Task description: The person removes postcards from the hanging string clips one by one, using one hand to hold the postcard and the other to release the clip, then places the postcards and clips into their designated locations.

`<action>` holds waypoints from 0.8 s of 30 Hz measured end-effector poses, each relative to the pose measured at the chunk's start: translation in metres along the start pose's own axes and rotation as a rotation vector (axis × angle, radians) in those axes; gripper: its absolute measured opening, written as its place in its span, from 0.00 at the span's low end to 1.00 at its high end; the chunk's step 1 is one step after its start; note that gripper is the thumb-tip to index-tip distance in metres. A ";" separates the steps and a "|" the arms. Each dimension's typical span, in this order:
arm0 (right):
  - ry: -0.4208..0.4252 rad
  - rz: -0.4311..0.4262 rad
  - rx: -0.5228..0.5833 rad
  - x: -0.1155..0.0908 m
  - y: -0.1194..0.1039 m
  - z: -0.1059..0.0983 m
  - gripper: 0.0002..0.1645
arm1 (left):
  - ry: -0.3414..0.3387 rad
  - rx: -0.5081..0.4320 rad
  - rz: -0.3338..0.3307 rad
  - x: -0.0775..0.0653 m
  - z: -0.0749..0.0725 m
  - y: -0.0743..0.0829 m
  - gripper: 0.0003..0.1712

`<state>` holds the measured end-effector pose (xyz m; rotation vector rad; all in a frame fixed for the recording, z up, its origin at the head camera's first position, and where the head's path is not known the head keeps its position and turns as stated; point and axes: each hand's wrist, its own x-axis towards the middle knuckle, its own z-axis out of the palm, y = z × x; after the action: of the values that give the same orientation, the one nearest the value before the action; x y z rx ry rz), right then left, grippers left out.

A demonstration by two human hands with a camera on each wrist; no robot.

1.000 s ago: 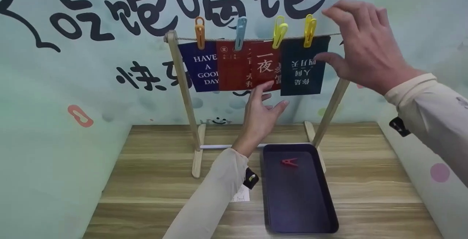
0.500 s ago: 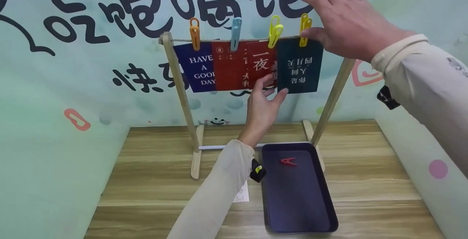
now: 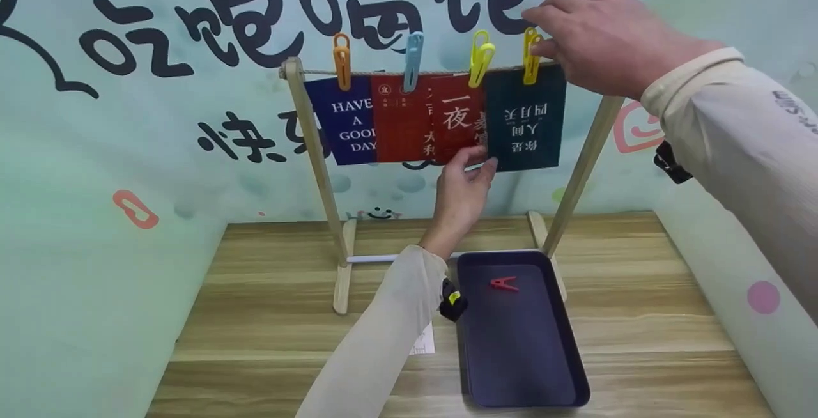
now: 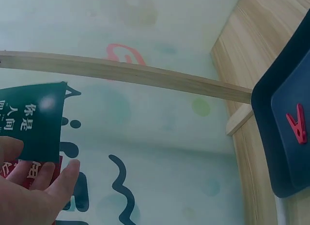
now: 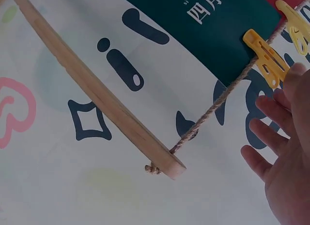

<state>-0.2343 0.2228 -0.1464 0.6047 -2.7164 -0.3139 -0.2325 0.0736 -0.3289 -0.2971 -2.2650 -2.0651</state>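
Note:
Four-character lines in white cover a dark green card point(image 3: 527, 140) hanging upside down at the right end of the rope. A yellow clothespin point(image 3: 530, 66) sits over its top edge. My right hand point(image 3: 604, 38) pinches this clothespin's upper end between thumb and fingers; the other fingers spread loosely in the right wrist view. Below, my left hand point(image 3: 460, 197) pinches the green card's lower left corner, thumb in front and fingers behind in the left wrist view. Next to it hang red cards point(image 3: 457, 117) under a yellow-green clothespin point(image 3: 480, 63) and a blue clothespin point(image 3: 412, 63).
A navy card point(image 3: 351, 124) hangs at the left under an orange clothespin point(image 3: 342, 63). The rope runs between posts of a wooden rack point(image 3: 319, 175). On the table point(image 3: 255, 316) a dark tray point(image 3: 524, 354) holds a red clothespin point(image 3: 504, 284). White paper point(image 3: 423, 341) lies beside it.
My right hand has moved left onto the yellow clothespin and now pinches it. My left hand has closed its thumb and fingers on the green card's lower corner.

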 end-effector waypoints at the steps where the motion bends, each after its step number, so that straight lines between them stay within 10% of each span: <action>1: -0.001 -0.006 -0.009 0.000 0.000 0.001 0.27 | -0.005 -0.003 0.002 0.000 0.001 0.000 0.16; 10: 0.065 -0.025 0.031 -0.001 -0.004 0.001 0.21 | -0.027 -0.165 -0.002 -0.002 0.002 -0.005 0.10; 24: 0.138 -0.008 0.169 -0.004 -0.005 0.002 0.14 | -0.008 -0.149 -0.005 -0.008 -0.003 -0.003 0.08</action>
<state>-0.2295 0.2206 -0.1505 0.6581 -2.6240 -0.0426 -0.2256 0.0695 -0.3334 -0.3078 -2.1220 -2.2431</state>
